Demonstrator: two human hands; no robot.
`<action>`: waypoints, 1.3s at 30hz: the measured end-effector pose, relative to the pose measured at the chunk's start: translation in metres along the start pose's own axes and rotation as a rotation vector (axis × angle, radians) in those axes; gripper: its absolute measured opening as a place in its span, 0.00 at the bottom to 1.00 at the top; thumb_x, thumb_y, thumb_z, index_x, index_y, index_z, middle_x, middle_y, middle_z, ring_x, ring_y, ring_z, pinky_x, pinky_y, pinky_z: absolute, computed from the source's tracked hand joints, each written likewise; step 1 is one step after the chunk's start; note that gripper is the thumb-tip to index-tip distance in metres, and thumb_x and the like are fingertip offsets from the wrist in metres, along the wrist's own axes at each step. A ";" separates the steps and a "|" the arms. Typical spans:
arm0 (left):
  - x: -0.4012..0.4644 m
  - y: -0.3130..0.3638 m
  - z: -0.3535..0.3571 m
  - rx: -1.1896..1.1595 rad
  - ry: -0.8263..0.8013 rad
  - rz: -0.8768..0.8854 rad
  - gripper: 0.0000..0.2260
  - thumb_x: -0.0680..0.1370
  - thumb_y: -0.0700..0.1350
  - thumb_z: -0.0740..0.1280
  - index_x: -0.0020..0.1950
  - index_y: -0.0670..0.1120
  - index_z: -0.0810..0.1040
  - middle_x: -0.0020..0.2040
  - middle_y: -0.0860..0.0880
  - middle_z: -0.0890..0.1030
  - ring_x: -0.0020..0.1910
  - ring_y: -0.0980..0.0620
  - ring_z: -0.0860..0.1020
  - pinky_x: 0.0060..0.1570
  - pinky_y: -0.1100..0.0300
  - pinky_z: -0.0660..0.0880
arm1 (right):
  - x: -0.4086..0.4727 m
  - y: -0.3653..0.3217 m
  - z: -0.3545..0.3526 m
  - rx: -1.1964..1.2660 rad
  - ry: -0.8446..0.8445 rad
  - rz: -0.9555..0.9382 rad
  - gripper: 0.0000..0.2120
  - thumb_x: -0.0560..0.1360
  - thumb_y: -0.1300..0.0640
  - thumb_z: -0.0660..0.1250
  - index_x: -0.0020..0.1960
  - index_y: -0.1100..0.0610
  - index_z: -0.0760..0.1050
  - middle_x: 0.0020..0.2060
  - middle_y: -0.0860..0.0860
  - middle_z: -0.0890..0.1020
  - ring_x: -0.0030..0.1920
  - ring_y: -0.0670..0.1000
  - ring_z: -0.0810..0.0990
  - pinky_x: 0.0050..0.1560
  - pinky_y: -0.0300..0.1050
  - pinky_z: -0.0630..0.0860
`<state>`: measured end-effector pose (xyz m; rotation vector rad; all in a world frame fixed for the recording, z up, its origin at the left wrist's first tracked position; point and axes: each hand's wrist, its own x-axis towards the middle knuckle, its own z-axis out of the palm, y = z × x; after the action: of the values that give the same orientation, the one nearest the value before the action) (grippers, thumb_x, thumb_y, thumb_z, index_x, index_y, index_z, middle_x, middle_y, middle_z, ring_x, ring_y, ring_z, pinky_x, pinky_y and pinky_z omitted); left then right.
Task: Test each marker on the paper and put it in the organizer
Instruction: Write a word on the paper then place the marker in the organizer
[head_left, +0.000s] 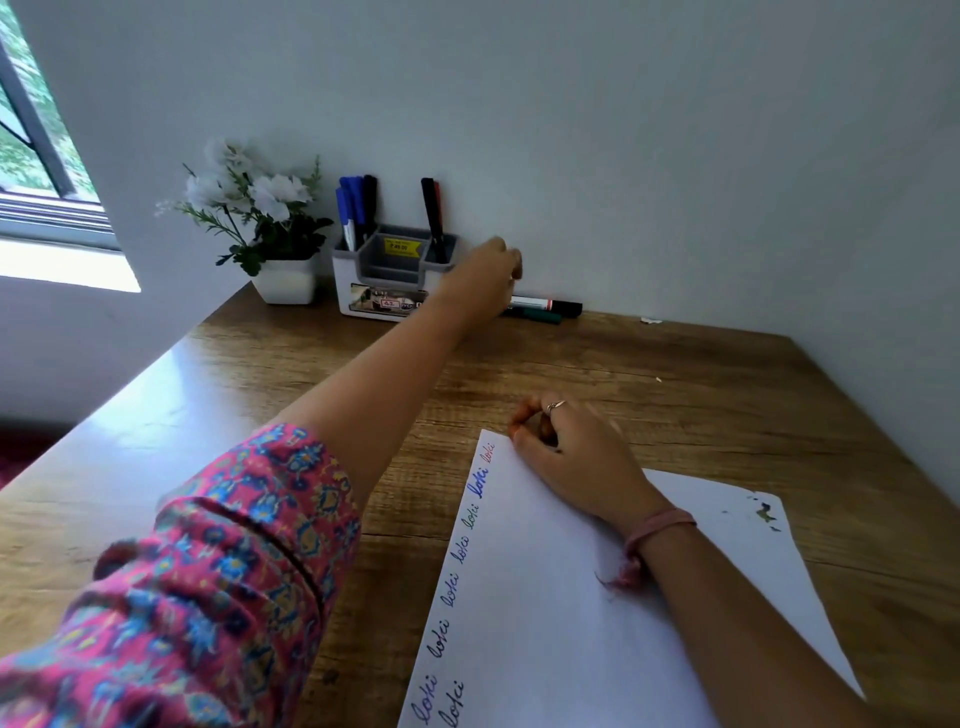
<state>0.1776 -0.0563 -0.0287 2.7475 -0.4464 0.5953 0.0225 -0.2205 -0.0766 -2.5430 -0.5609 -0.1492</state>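
A white and grey organizer (387, 293) stands against the wall at the back of the wooden desk. Blue and black markers (353, 208) stand in its left slot, and a black and a red one (432, 213) in its right slot. Two loose markers (545, 306) lie on the desk to its right. My left hand (483, 278) is stretched out between the organizer and these markers, its back toward me and its fingers curled out of sight. My right hand (566, 449) rests on the white paper (545, 597) with fingers curled together and nothing in them. The paper bears several handwritten words in blue, green and red.
A white pot of white flowers (285, 280) stands left of the organizer, near the desk's back left corner. The wall runs right behind the organizer and markers. A window is at the far left. A small paper scrap (650, 320) lies by the wall.
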 end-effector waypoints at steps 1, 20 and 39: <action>0.000 0.001 0.008 0.039 -0.077 -0.043 0.12 0.77 0.37 0.61 0.60 0.39 0.75 0.59 0.40 0.73 0.56 0.42 0.75 0.55 0.52 0.74 | 0.000 0.000 0.000 -0.005 0.001 -0.002 0.05 0.76 0.48 0.61 0.49 0.45 0.74 0.41 0.41 0.74 0.45 0.45 0.73 0.54 0.50 0.70; -0.058 0.020 0.003 -0.294 -0.137 -0.133 0.12 0.76 0.48 0.66 0.55 0.43 0.79 0.50 0.47 0.81 0.47 0.51 0.77 0.48 0.58 0.74 | 0.002 0.002 0.000 -0.008 0.026 -0.042 0.05 0.76 0.49 0.62 0.49 0.46 0.73 0.36 0.40 0.69 0.44 0.46 0.71 0.48 0.46 0.69; -0.173 0.067 -0.078 -0.743 -0.016 -0.323 0.08 0.70 0.48 0.75 0.43 0.46 0.81 0.39 0.49 0.84 0.36 0.54 0.81 0.38 0.60 0.79 | -0.007 -0.016 -0.020 -0.085 0.491 -0.415 0.17 0.73 0.49 0.68 0.60 0.54 0.74 0.40 0.44 0.76 0.33 0.46 0.73 0.38 0.47 0.72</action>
<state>-0.0237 -0.0492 -0.0226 2.0463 -0.1647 0.2486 0.0090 -0.2208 -0.0535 -2.3064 -0.8787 -0.9302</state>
